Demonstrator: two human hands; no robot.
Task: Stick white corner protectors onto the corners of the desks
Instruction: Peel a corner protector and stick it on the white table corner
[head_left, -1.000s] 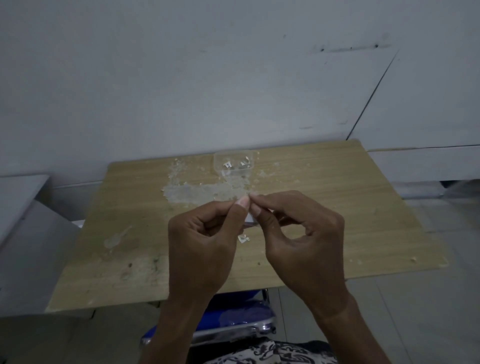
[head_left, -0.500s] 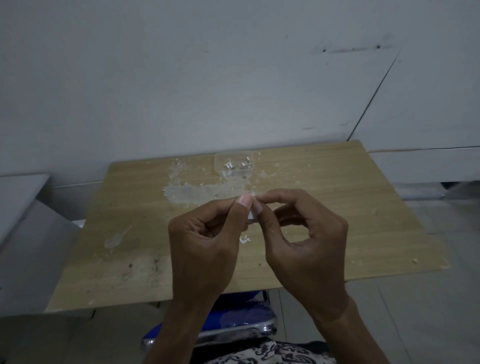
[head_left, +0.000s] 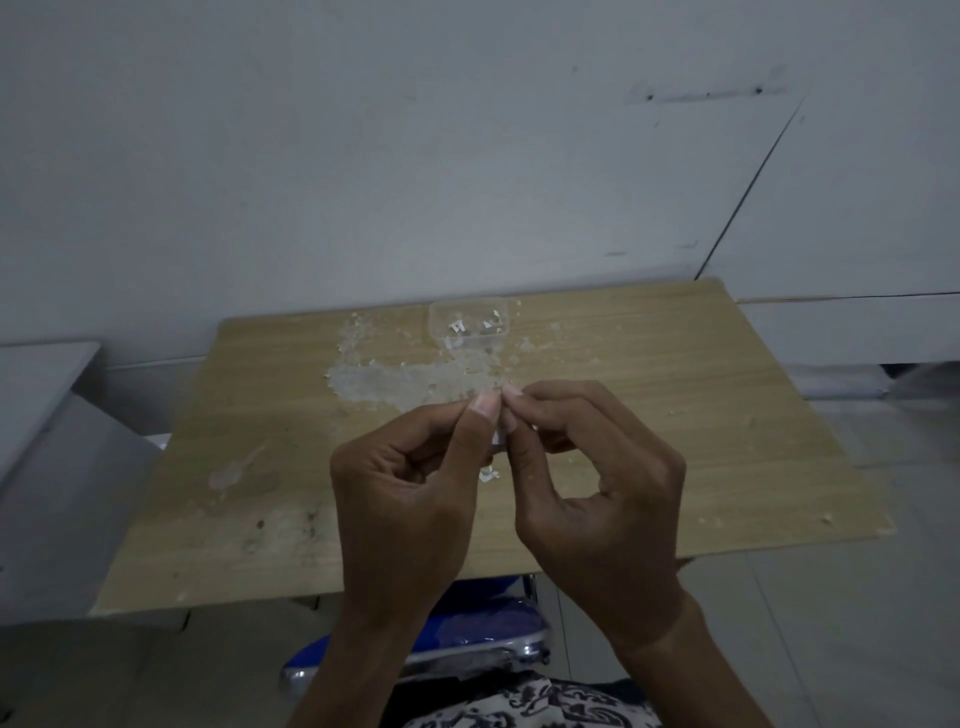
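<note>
Head view: no readable writing shows. At frame centre, the left hand (head_left: 410, 499) and right hand (head_left: 597, 499) meet fingertip to fingertip, thumbs and forefingers together pinching a small white corner protector (head_left: 497, 439) above the wooden desk (head_left: 675, 415). A clear plastic box (head_left: 467, 325) sits just above, near the desk's far edge.

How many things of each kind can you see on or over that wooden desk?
Wooden desk: 1
Clear plastic container with small white pieces inside, too small to count: 1
Small white piece pinched between both hands: 1
White scrap lying on the desk: 1
Hands, left hand and right hand: 2
Total: 6
</note>
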